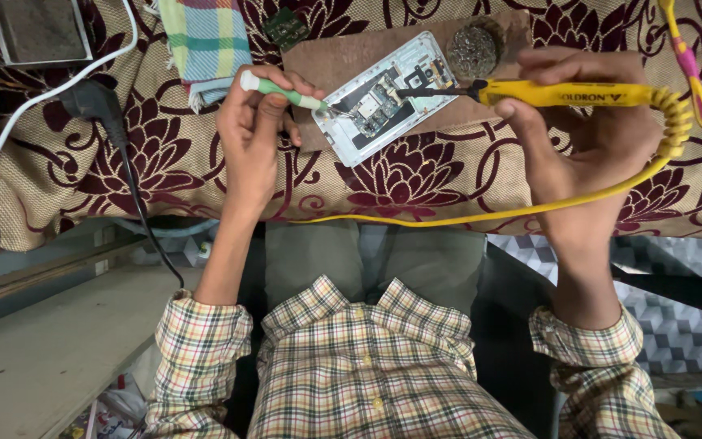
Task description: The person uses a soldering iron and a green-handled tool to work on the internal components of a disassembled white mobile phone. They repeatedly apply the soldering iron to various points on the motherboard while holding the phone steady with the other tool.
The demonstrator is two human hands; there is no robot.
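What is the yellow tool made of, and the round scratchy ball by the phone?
The yellow tool looks like smooth, slightly shiny plastic, with a dark metal tip. Its curly cord seems rubbery. The ball looks like tangled metal wire, dull and brownish, though it could be another fibre.

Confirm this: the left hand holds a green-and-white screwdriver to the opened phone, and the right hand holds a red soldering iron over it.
Not quite. The soldering iron in the right hand is yellow, not red, as the head view shows. The rest stands: the left hand holds a green-and-white screwdriver to the opened phone.
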